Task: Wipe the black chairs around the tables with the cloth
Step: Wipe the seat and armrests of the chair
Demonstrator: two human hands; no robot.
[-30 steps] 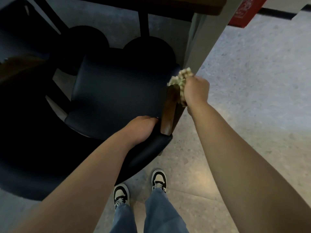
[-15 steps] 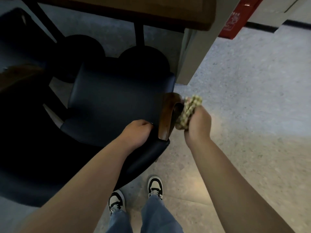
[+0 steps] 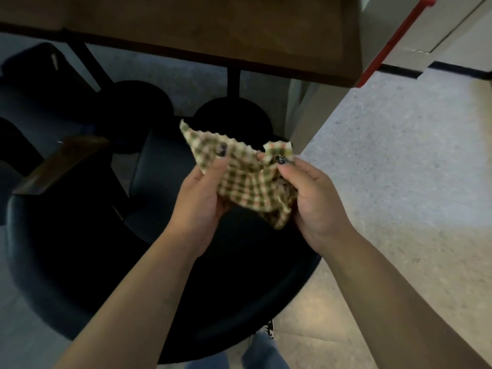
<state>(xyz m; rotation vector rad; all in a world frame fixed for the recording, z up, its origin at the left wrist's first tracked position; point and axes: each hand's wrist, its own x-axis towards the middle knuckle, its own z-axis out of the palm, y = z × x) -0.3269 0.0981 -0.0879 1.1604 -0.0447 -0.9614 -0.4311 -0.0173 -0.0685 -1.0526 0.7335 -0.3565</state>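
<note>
A green-and-cream checked cloth (image 3: 247, 179) is held up in the air above the black chair (image 3: 80, 262). My left hand (image 3: 199, 198) pinches its left side with the thumb on top. My right hand (image 3: 314, 198) pinches its right corner between thumb and fingers. The cloth is partly spread between both hands. The chair has a curved black padded back and a brown wooden armrest (image 3: 61, 166) on its left. Its seat (image 3: 159, 169) shows dark beneath the cloth.
A brown wooden table (image 3: 213, 30) stands just beyond the chair on a black post with round black bases (image 3: 231, 115). A grey pillar (image 3: 311, 107) rises at the right of the table. Light speckled floor (image 3: 386, 155) spreads to the right.
My left hand let go of the chair back and took hold of the cloth. My right hand lifted the cloth off the right armrest, and both hands now spread it above the seat.
</note>
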